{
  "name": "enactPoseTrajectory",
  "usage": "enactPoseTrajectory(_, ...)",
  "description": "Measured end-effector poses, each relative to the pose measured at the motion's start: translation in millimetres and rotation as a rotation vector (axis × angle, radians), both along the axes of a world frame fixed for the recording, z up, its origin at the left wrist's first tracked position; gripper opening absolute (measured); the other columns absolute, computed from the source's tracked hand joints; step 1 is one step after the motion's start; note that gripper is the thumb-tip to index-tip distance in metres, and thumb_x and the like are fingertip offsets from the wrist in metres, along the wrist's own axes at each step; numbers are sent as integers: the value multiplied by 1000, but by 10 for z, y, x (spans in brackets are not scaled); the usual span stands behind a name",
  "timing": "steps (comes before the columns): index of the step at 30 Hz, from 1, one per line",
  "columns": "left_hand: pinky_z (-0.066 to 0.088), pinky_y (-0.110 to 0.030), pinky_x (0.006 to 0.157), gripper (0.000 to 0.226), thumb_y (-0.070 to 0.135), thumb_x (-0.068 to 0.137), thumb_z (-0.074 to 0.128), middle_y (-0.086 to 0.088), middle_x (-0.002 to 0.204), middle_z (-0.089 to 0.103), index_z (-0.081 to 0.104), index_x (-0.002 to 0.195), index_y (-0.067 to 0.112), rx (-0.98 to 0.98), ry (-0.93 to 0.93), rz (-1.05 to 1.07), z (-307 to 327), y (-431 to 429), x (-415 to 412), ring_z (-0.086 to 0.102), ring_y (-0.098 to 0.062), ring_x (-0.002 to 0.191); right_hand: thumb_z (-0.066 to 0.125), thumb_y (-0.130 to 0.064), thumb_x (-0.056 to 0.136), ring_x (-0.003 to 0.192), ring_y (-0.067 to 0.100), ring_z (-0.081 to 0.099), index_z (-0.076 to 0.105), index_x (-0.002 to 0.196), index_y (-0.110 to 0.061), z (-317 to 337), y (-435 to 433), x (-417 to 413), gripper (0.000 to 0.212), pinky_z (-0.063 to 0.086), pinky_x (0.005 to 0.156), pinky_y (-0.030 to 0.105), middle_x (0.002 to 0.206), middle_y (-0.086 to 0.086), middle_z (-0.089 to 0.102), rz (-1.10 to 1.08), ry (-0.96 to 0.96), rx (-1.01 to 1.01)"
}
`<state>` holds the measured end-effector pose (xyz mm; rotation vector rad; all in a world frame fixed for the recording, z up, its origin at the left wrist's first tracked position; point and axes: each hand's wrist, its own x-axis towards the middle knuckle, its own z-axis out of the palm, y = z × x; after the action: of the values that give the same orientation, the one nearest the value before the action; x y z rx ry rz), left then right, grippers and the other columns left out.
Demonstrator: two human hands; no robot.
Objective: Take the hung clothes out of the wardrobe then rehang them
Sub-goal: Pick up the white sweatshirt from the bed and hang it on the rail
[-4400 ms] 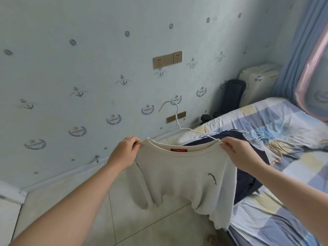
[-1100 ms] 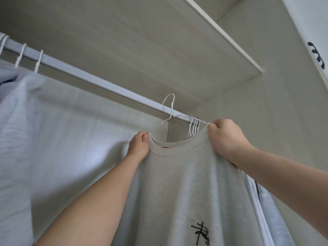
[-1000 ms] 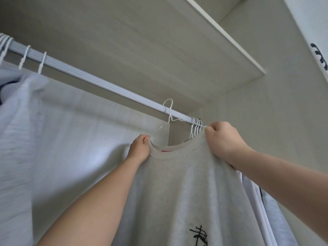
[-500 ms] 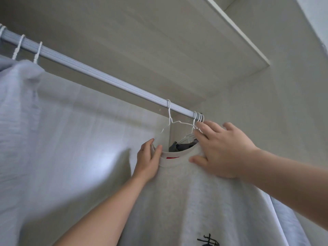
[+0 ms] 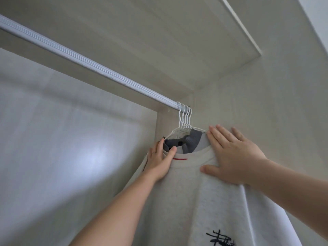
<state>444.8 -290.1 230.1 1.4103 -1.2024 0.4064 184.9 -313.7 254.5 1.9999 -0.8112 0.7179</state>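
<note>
White shirt hangs on the rail's right end; left hand and right hand press it, fingers straight.

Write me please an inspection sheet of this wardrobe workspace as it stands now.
Surface: ribbed rail under the top shelf.
Job's things: light grey sweatshirt hangs from the rail; white hanger hooks bunched at the rail's right end; dark grey garment behind the sweatshirt's collar.
Clutter: nothing seen.
Grips: left hand and right hand lie flat on the sweatshirt's shoulders, fingers straight.
Cables: nothing seen.
Surroundings: wardrobe side wall, back panel.
</note>
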Motion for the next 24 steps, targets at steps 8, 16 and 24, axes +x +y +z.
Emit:
enactPoseTrajectory(8,10,-47,123,91,90,69,28,13,164,13,7,149,53,33,23,52,-40,-51,-71,-3,-22,152,1,-83,75,148,19,-22,-17,153,-10,-39,-96,21,108,-6,121,47,162,3,-20,27,-32,-53)
enactPoseTrajectory(16,2,-47,123,77,76,90,31,14,166,-1,5,155,44,87,36,136,-262,332,-474,-5,-18,153,-16,-75,72,145,12,-26,-11,155,-14,-452,49,-335,103,-7,121,45,160,-2,-23,183,-62,74)
enactPoseTrajectory(24,5,-47,123,71,67,90,26,8,166,6,19,155,39,-60,-252,60,-1137,698,-1983,-3,-14,152,9,-70,89,151,14,-2,13,157,-20,-1529,300,-1573,85,7,122,43,164,-7,5,327,-184,172)
